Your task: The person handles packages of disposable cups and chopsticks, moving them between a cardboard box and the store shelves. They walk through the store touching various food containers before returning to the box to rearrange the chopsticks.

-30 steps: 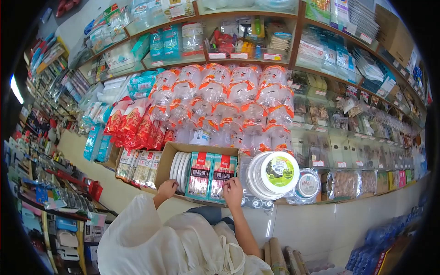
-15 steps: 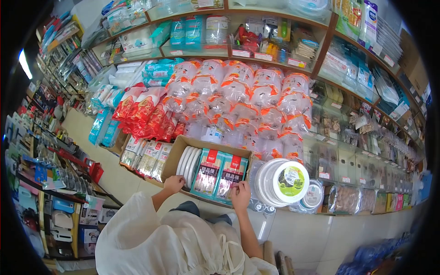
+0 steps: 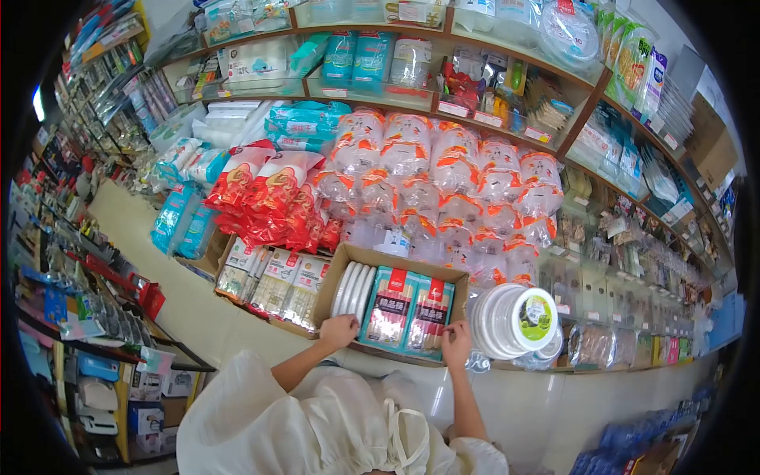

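An open cardboard box (image 3: 320, 291) sits low in front of me. Inside it, a row of white round plates or lids (image 3: 354, 290) stands on edge at the left. Beside them lie two teal-edged packs of chopsticks, a left pack (image 3: 389, 310) and a right pack (image 3: 430, 313), with red and dark labels. My left hand (image 3: 338, 332) is closed over the box's near wall, just below the white discs. At the near right corner, my right hand (image 3: 456, 345) is closed on the box edge beside the right chopstick pack. Some fingertips are hidden.
Another box (image 3: 273, 286) of packaged goods adjoins on the left. White round containers (image 3: 513, 321) are stacked on the right. Behind rise red bags (image 3: 273, 190) and orange-and-clear packs (image 3: 443, 182) under stocked shelves (image 3: 443, 103). A goods rack (image 3: 103, 380) stands at the left.
The whole scene has shifted right in view as my head moved. Both hands keep about the same places on the box, and its contents look unchanged.
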Tool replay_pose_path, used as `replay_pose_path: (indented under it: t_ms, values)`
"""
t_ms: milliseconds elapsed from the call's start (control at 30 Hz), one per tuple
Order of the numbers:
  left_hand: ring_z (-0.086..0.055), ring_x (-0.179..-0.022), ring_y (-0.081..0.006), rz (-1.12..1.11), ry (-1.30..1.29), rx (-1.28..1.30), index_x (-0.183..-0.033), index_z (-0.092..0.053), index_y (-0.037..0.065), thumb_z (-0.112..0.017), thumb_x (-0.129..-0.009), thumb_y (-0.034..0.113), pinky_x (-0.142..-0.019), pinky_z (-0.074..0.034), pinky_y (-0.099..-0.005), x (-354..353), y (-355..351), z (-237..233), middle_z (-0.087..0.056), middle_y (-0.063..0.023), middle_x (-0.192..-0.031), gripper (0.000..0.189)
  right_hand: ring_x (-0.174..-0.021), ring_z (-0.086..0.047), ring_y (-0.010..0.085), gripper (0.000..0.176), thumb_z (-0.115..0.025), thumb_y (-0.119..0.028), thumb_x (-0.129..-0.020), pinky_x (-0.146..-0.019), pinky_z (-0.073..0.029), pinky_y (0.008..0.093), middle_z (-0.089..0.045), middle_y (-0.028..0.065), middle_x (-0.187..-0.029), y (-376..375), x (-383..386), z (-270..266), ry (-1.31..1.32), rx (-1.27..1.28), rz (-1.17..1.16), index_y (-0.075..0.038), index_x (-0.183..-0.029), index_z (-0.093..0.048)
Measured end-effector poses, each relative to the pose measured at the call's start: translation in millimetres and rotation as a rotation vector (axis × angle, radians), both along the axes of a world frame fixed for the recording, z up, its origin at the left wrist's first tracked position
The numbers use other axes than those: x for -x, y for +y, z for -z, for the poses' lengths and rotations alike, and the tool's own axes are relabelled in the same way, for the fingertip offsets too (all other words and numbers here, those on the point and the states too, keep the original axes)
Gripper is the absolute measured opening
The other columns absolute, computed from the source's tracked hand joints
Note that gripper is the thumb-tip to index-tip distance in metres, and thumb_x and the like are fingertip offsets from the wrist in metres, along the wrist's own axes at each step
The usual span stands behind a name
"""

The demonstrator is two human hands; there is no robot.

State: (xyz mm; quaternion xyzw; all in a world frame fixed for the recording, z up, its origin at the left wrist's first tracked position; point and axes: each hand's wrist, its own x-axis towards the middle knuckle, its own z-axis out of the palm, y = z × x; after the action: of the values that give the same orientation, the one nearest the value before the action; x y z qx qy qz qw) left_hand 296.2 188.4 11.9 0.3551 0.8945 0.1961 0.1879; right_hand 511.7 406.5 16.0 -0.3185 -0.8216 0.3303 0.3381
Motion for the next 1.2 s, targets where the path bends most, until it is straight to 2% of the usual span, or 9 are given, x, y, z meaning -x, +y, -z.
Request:
replay_pose_path:
  t_ms: [200,300,500,600,733,833,933,1033,1200]
  values:
    - [-0.059,-0.078,-0.0305,0.176,-0.188,-0.159,-0.088,-0.060,0.008,-0.048,-0.082,0.023,-0.067,-0.047,-0.0406,11,-13,2,-0.061,-0.0132,-0.084,0.020,-0.078,-0.054,0.0298,0.005,-0.059,-0.001,-0.069,-0.068,-0.044,0.0366,-0.052,0.0125,-0.086,-8,5,-6,-0.311,-0.254,-0.052,-0.001,-0.074,-0.057]
    - [-0.059,-0.079,-0.0312,0.318,-0.216,-0.364,-0.087,-0.058,0.004,-0.047,-0.082,0.016,-0.070,-0.047,-0.0397,25,-19,-2,-0.060,-0.0148,-0.085,0.017,-0.080,-0.054,0.0297,0.008,-0.060,-0.002,-0.069,-0.069,-0.045,0.0363,-0.051,0.0123,-0.089,-27,21,-13,-0.227,-0.093,-0.074,-0.004,-0.077,-0.059]
    - [-0.058,-0.081,-0.0309,0.534,-0.088,-0.360,-0.085,-0.058,0.004,-0.048,-0.081,0.014,-0.071,-0.046,-0.0402,68,-34,-8,-0.060,-0.0130,-0.085,0.015,-0.084,-0.056,0.0280,0.012,-0.060,-0.004,-0.069,-0.070,-0.046,0.0363,-0.051,0.0106,-0.096,-81,65,-10,-0.323,-0.124,-0.154,-0.005,-0.081,-0.059]
    - [-0.058,-0.080,-0.0298,0.718,0.083,-0.261,-0.085,-0.058,0.006,-0.049,-0.079,0.015,-0.069,-0.047,-0.0401,72,-41,-5,-0.060,-0.0113,-0.083,0.014,-0.080,-0.058,0.0292,0.012,-0.058,-0.009,-0.070,-0.069,-0.048,0.0383,-0.054,0.0112,-0.096,-105,82,13,-0.417,0.041,-0.122,-0.008,-0.082,-0.061]
    - [-0.059,-0.079,-0.0286,0.694,0.110,-0.315,-0.083,-0.059,0.007,-0.049,-0.078,0.018,-0.068,-0.048,-0.0401,74,-40,9,-0.061,-0.0103,-0.081,0.016,-0.071,-0.060,0.0247,0.011,-0.059,-0.011,-0.071,-0.068,-0.048,0.0361,-0.057,0.0115,-0.094,-119,92,9,-0.418,0.138,0.106,-0.009,-0.081,-0.064]
    - [-0.059,-0.078,-0.0286,0.703,0.138,-0.282,-0.081,-0.059,0.007,-0.047,-0.078,0.021,-0.067,-0.048,-0.0408,73,-40,12,-0.061,-0.0107,-0.080,0.019,-0.074,-0.061,0.0262,0.013,-0.060,-0.017,-0.072,-0.069,-0.048,0.0372,-0.062,0.0123,-0.088,-104,93,20,-0.348,0.289,0.213,-0.010,-0.079,-0.067]
    - [-0.060,-0.077,-0.0288,0.708,0.137,-0.269,-0.080,-0.059,0.007,-0.046,-0.079,0.022,-0.066,-0.048,-0.0417,74,-41,10,-0.062,-0.0113,-0.079,0.020,-0.078,-0.062,0.0287,0.016,-0.060,-0.022,-0.071,-0.071,-0.048,0.0394,-0.064,0.0126,-0.085,-103,97,30,-0.397,0.195,0.320,-0.011,-0.080,-0.068]
    - [-0.060,-0.076,-0.0295,0.714,0.140,-0.267,-0.078,-0.059,0.006,-0.046,-0.079,0.021,-0.066,-0.048,-0.0419,76,-42,4,-0.062,-0.0126,-0.077,0.020,-0.081,-0.062,0.0307,0.020,-0.061,-0.027,-0.070,-0.073,-0.048,0.0407,-0.064,0.0125,-0.087,-114,106,24,-0.634,0.062,0.337,-0.011,-0.080,-0.068]
    - [-0.060,-0.072,-0.0306,0.711,0.141,-0.309,-0.074,-0.058,0.004,-0.045,-0.079,0.020,-0.065,-0.048,-0.0416,77,-42,7,-0.061,-0.0144,-0.074,0.021,-0.084,-0.061,0.0306,0.022,-0.062,-0.030,-0.070,-0.076,-0.048,0.0405,-0.063,0.0122,-0.092,-115,111,21,-0.715,0.127,0.371,-0.012,-0.080,-0.068]
